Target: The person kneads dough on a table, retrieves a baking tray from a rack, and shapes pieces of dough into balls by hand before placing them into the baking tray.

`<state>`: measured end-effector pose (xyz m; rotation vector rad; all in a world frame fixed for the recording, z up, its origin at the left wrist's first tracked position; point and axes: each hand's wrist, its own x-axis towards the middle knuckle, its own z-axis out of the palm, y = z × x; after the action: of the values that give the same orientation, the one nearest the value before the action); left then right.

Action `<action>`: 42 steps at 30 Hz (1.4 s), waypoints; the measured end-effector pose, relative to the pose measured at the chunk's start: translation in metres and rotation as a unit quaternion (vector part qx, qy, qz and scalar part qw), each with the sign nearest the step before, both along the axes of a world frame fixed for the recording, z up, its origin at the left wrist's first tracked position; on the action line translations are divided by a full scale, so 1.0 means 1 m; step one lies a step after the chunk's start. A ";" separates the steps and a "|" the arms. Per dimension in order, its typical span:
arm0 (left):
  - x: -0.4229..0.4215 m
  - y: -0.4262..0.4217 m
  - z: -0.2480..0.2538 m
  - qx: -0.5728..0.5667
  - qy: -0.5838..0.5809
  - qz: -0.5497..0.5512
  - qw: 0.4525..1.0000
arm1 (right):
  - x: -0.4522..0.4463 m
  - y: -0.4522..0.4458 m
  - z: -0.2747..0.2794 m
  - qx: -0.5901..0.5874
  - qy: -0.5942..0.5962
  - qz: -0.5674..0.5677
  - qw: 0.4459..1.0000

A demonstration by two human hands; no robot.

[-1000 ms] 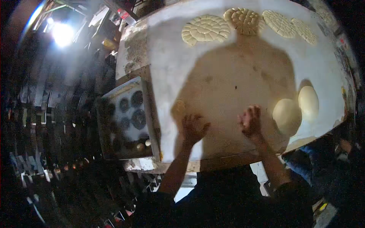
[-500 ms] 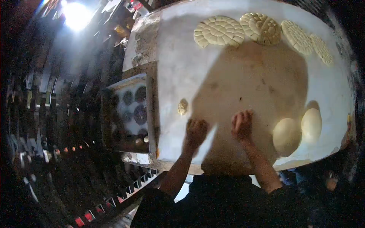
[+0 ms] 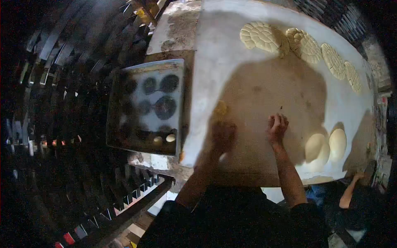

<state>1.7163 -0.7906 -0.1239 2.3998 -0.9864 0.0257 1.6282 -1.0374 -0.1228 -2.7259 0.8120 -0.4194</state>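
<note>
My left hand (image 3: 224, 135) is over the table's near left part, in deep shadow; its fingers and anything in them are hard to make out. Just beyond it lies a small lump of dough (image 3: 221, 108). My right hand (image 3: 277, 127) rests at the middle of the table with its fingers curled; whatever is under them is hidden. A small dark speck (image 3: 281, 108) lies just past its fingertips. To its right sit two smooth dough balls (image 3: 317, 152), (image 3: 338, 144), side by side.
Several flat scored dough rounds (image 3: 304, 44) line the far side of the pale table (image 3: 215, 49). At the left stands a tray (image 3: 182, 103) with dark round marks and two small pale balls (image 3: 170, 138). Another person's arm (image 3: 350, 192) shows at the lower right.
The view has swung, so the table and tray appear shifted. My hands' fingers have curled since the first frame. Shadow now covers the small dough lump and my left hand. Another person's arm has appeared.
</note>
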 end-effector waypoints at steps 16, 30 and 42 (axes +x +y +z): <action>0.028 0.194 0.115 -0.348 0.432 0.014 0.832 | 0.122 0.190 0.091 0.243 -0.052 0.145 0.958; 0.033 0.139 0.159 -0.264 0.338 -0.009 0.903 | 0.042 0.224 0.167 0.592 -0.251 0.149 0.751; -0.018 0.009 0.153 -0.152 0.191 0.115 0.963 | 0.003 0.097 0.169 0.312 -0.220 0.218 0.898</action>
<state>1.6987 -0.7815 0.0287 2.1142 -0.4843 -0.1817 1.6310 -0.9407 0.0457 -2.0072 0.1505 -0.5305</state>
